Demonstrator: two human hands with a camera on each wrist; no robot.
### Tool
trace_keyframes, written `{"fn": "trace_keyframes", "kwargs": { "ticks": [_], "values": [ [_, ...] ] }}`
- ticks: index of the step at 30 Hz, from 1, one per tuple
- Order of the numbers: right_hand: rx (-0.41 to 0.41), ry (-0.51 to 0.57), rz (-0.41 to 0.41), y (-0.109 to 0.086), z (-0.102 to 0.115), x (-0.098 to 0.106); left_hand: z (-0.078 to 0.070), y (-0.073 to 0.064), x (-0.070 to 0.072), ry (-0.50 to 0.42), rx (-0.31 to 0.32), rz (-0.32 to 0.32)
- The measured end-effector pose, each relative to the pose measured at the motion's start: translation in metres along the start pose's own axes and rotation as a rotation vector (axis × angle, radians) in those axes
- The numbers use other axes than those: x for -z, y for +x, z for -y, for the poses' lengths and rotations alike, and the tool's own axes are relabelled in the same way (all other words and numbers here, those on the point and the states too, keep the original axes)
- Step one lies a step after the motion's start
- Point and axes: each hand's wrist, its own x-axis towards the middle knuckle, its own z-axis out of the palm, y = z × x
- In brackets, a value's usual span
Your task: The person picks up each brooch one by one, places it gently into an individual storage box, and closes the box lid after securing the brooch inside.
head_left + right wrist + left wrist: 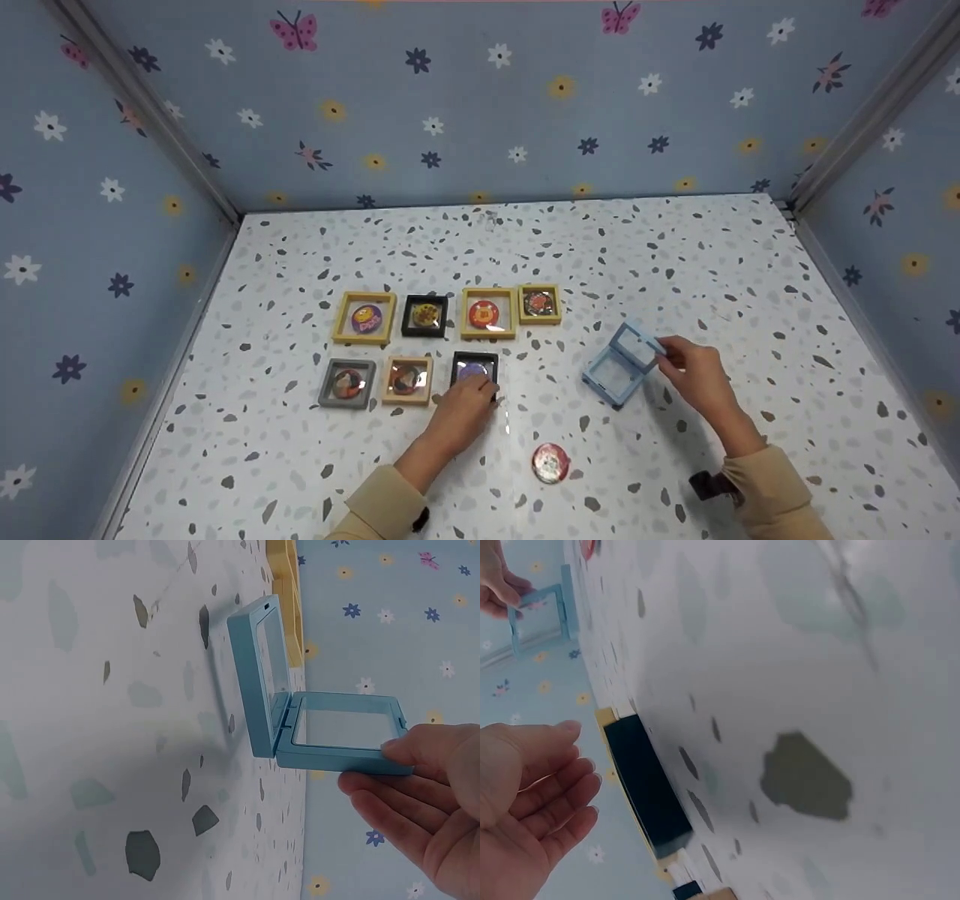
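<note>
My right hand pinches one half of a light blue hinged display frame between thumb and fingers. The frame stands unfolded, its other half low over the table and its clear film showing in the right wrist view. My left hand is over the near edge of a black display frame with a purple round badge inside. In the left wrist view its loosely bent fingers hold nothing and sit beside the black frame. A loose red and white round badge lies on the table between my hands.
Several more frames with badges lie to the left: a large yellow frame, a grey frame and a peach frame among them. Patterned blue walls enclose the speckled table at the back and sides.
</note>
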Motion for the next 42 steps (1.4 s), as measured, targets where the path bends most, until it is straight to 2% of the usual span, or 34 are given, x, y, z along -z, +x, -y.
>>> {"fn": "trace_keyframes", "kwargs": {
  "ticks": [7,14,21,28,33,42],
  "values": [
    [0.013,0.023,0.012,-0.007,0.009,-0.008,-0.018,0.000,0.002,-0.097,-0.092,0.053],
    [0.038,0.042,0.003,-0.011,0.017,-0.015,-0.035,-0.001,-0.003,-0.135,-0.184,0.126],
    [0.062,0.072,0.016,-0.014,0.022,-0.020,-0.048,-0.005,-0.009,-0.161,-0.241,0.257],
    [0.068,0.087,0.046,-0.016,0.024,-0.022,-0.055,-0.009,-0.018,-0.213,-0.354,0.361],
    [0.059,0.088,0.057,-0.017,0.026,-0.024,-0.057,-0.010,-0.021,-0.197,-0.414,0.389],
    [0.081,0.078,0.056,-0.021,0.025,-0.028,-0.059,-0.010,-0.024,-0.156,-0.401,0.373]
  ]
}}
